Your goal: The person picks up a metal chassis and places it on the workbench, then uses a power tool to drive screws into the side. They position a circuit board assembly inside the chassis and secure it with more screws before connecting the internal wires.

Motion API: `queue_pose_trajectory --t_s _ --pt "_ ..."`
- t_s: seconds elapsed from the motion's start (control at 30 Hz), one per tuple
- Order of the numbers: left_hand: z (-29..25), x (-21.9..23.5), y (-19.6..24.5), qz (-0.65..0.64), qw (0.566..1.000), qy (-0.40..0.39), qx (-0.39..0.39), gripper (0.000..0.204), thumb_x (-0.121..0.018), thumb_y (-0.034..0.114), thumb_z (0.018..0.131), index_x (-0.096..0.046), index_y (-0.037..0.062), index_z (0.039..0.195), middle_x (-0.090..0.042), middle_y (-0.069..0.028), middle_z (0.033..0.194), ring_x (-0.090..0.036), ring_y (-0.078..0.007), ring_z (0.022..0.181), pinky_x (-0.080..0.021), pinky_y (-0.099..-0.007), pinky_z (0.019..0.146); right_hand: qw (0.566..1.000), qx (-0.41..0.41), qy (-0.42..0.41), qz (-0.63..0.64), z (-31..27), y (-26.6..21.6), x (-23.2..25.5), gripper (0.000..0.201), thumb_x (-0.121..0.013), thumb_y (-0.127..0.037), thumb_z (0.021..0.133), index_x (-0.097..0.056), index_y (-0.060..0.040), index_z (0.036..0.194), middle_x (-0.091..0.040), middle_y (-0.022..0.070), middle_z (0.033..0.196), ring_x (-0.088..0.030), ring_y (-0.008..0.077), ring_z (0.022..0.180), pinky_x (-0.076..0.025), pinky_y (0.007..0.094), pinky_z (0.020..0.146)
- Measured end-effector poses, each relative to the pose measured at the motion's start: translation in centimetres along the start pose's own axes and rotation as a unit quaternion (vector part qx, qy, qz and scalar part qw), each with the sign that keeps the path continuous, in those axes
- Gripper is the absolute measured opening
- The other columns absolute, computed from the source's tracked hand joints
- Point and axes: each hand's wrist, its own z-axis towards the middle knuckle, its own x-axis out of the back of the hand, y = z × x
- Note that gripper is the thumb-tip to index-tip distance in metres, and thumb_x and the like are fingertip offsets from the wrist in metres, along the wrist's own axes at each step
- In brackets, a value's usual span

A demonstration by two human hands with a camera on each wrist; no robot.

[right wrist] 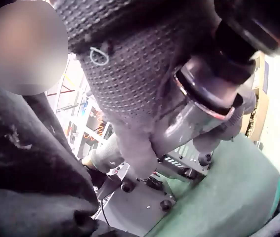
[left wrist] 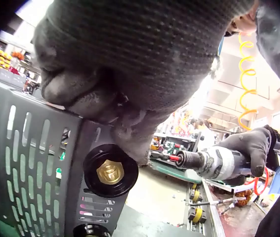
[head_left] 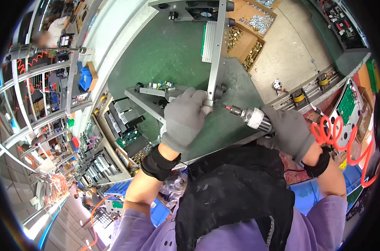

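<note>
Your left hand [head_left: 183,119] grips frame [head_left: 216,62] at its six-o'clock end, good hold: likely stiff, heavy. Your right hand [head_left: 292,131] curls round driver [head_left: 257,119], maybe slippery.

Head cam is pretty crisp over the green table [head_left: 156,54], decent even light there, but it's full-on fisheye: black corners, and the metal rack [head_left: 52,119] bows like crazy on the left. A lamp [head_left: 34,229] flares white at lower left. Left wrist cam's rough: the ceiling [left wrist: 229,91] is washed out, so the left hand [left wrist: 125,59] goes nearly black up close. Right wrist is hazy, with the apron [right wrist: 26,163] in murky shadow and glare on the drill [right wrist: 192,121].
</note>
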Motion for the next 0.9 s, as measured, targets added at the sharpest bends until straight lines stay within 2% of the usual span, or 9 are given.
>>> queue_pose_trajectory --t_s 0.13,0.23,0.53,0.63,0.7,0.73,0.77,0.83,0.9 --pt "0.1 0.0 0.2 0.013 1.000 0.006 0.003 0.029 -0.078 0.022 0.068 -0.064 0.0099 0.089 -0.062 -0.0059 0.082 -0.063 -0.0273 0.072 -0.048 -0.0381 0.061 0.991 0.041 0.053 -0.118 0.8 0.7 0.2 0.068 -0.076 -0.038 0.072 -0.047 -0.0101 0.127 -0.061 0.0080 0.075 -0.062 0.0250 0.072 -0.048 0.0398 0.064" --pt "0.0 0.1 0.4 -0.002 1.000 -0.003 0.016 0.030 -0.078 0.022 0.068 -0.064 0.0099 0.091 -0.062 -0.0057 0.084 -0.063 -0.0281 0.073 -0.048 -0.0386 0.062 0.991 0.006 0.034 -0.131 1.1 0.0 0.8 0.065 -0.077 -0.028 0.070 -0.047 -0.0116 0.126 -0.063 0.0081 0.081 -0.063 0.0264 0.077 -0.046 0.0376 0.072" --pt "0.0 0.3 0.8 0.005 1.000 0.001 0.027 0.030 -0.078 0.020 0.068 -0.063 0.0098 0.092 -0.061 -0.0072 0.085 -0.063 -0.0300 0.076 -0.048 -0.0409 0.063 0.984 0.004 0.045 -0.174 1.5 0.4 0.4 0.070 -0.079 -0.030 0.069 -0.046 -0.0111 0.128 -0.063 0.0078 0.083 -0.063 0.0268 0.080 -0.046 0.0390 0.071" --pt "-0.6 0.8 0.5 -0.025 0.999 -0.025 0.036 0.028 -0.074 0.014 0.075 -0.064 0.0063 0.100 -0.061 -0.0073 0.086 -0.063 -0.0250 0.074 -0.049 -0.0360 0.064 0.997 -0.008 0.040 -0.072 1.3 0.1 1.6 0.070 -0.082 -0.032 0.065 -0.049 -0.0094 0.123 -0.063 0.0101 0.081 -0.063 0.0293 0.078 -0.046 0.0409 0.068" --pt "-0.9 1.8 0.0 -0.291 0.952 -0.030 0.092 0.028 -0.065 0.009 0.085 -0.064 0.0009 0.112 -0.061 -0.0066 0.091 -0.061 -0.0173 0.076 -0.050 -0.0289 0.066 0.998 -0.001 0.068 -0.013 0.2 0.5 1.4 0.070 -0.084 -0.032 0.064 -0.051 -0.0084 0.120 -0.064 0.0117 0.080 -0.064 0.0309 0.076 -0.047 0.0413 0.066" --pt "-1.3 2.9 0.5 -0.493 0.842 -0.079 0.203 0.031 -0.057 0.007 0.093 -0.059 -0.0044 0.121 -0.060 -0.0073 0.098 -0.058 -0.0132 0.080 -0.049 -0.0236 0.068 0.995 0.003 0.093 0.047 -0.4 0.5 1.2 0.069 -0.085 -0.033 0.062 -0.053 -0.0074 0.117 -0.064 0.0133 0.079 -0.065 0.0325 0.074 -0.048 0.0416 0.064" --pt "-1.3 3.1 0.8 -0.493 0.843 -0.078 0.201 0.031 -0.057 0.007 0.093 -0.059 -0.0044 0.121 -0.060 -0.0073 0.098 -0.058 -0.0132 0.080 -0.049 -0.0236 0.068 0.994 0.004 0.095 0.045 -0.8 0.2 1.3 0.069 -0.085 -0.033 0.062 -0.053 -0.0074 0.117 -0.064 0.0133 0.079 -0.065 0.0325 0.074 -0.048 0.0416 0.064" --pt "-1.6 3.3 1.3 -0.669 0.689 -0.064 0.271 0.031 -0.054 0.007 0.094 -0.056 -0.0043 0.123 -0.061 -0.0088 0.103 -0.059 -0.0140 0.083 -0.050 -0.0242 0.069 0.982 -0.026 0.090 0.162 -1.6 -1.0 1.6 0.065 -0.086 -0.034 0.061 -0.056 -0.0061 0.112 -0.065 0.0148 0.078 -0.066 0.0344 0.071 -0.050 0.0407 0.062" --pt "-1.7 2.9 1.7 -0.697 0.660 -0.066 0.272 0.034 -0.055 0.007 0.095 -0.053 -0.0043 0.127 -0.062 -0.0100 0.105 -0.059 -0.0137 0.082 -0.050 -0.0247 0.068 0.980 -0.037 0.094 0.171 -2.0 -1.9 1.6 0.063 -0.085 -0.036 0.062 -0.057 -0.0055 0.110 -0.065 0.0153 0.077 -0.066 0.0346 0.070 -0.050 0.0386 0.061"
